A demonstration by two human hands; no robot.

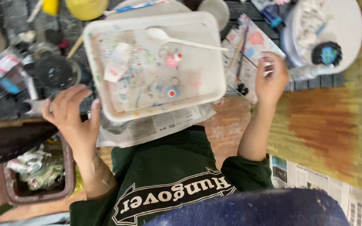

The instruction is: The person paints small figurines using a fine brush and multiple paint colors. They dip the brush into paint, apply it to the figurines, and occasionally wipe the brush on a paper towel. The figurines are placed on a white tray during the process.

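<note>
White plastic tray [214, 58] sits on newspaper [147, 127], spoon [181, 39] near its far edge. Left hand [72, 115] open at its near-left corner; right hand [271, 79] loosely curled beside its right edge, empty.

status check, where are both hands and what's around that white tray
Left hand open, spread by white tray corner. Right hand on paint-smeared paper, grip unclear. Plastic spoon lies in tray.
</note>
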